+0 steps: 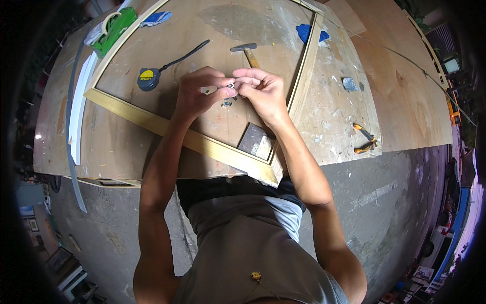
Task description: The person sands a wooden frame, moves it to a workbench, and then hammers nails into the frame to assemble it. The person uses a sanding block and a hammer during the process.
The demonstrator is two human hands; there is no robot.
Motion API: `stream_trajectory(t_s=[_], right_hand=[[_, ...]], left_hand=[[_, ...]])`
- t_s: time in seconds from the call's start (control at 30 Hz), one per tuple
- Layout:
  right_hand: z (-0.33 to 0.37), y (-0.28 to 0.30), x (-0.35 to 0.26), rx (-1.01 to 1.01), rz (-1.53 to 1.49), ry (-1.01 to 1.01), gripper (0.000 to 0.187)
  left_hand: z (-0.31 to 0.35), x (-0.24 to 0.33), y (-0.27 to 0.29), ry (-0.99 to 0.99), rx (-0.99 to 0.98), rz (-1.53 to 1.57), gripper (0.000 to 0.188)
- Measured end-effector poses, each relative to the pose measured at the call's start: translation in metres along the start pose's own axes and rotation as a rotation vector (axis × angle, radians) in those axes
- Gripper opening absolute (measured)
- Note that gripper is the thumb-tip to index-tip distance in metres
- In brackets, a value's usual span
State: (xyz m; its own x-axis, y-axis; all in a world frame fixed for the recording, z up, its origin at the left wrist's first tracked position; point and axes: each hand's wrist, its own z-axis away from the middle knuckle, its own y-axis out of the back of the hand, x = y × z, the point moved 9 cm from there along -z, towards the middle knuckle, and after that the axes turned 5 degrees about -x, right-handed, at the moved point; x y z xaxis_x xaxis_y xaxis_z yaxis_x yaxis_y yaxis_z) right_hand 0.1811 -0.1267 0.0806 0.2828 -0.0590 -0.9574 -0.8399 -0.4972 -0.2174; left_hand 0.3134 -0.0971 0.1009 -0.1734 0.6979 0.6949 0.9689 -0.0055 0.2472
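Observation:
Over the workbench, my left hand and my right hand meet, fingertips pinched together. Between them is a small metal piece, too small to name. Just below the fingers lie several small dark metal bits. Both hands are above the inside of a large wooden frame, whose near corner points toward my body. A hammer lies just beyond my right hand, its handle partly hidden by it. To the left of my left hand rests a black and yellow tape measure with a dark strap.
A dark square block sits inside the frame's near corner. Orange and black pliers lie at the bench's right edge. Blue cloths, a green tool or dispenser and white strips are around the frame. Plywood sheeting extends rightward.

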Motion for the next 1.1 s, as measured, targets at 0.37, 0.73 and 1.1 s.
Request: stream_trajectory(t_s=[0.37, 0.73, 1.1], right_hand=[[0.001, -0.001, 0.002, 0.021, -0.064, 0.059, 0.018], [0.001, -0.004, -0.001, 0.021, -0.075, 0.097, 0.017], [0.003, -0.004, -0.005, 0.064, -0.046, 0.079, 0.017]], left_hand=[[0.0, -0.002, 0.001, -0.007, 0.019, 0.09, 0.022], [0.004, -0.009, 0.001, -0.003, 0.027, 0.205, 0.025], [0.001, -0.002, 0.002, -0.013, 0.043, 0.155, 0.022]])
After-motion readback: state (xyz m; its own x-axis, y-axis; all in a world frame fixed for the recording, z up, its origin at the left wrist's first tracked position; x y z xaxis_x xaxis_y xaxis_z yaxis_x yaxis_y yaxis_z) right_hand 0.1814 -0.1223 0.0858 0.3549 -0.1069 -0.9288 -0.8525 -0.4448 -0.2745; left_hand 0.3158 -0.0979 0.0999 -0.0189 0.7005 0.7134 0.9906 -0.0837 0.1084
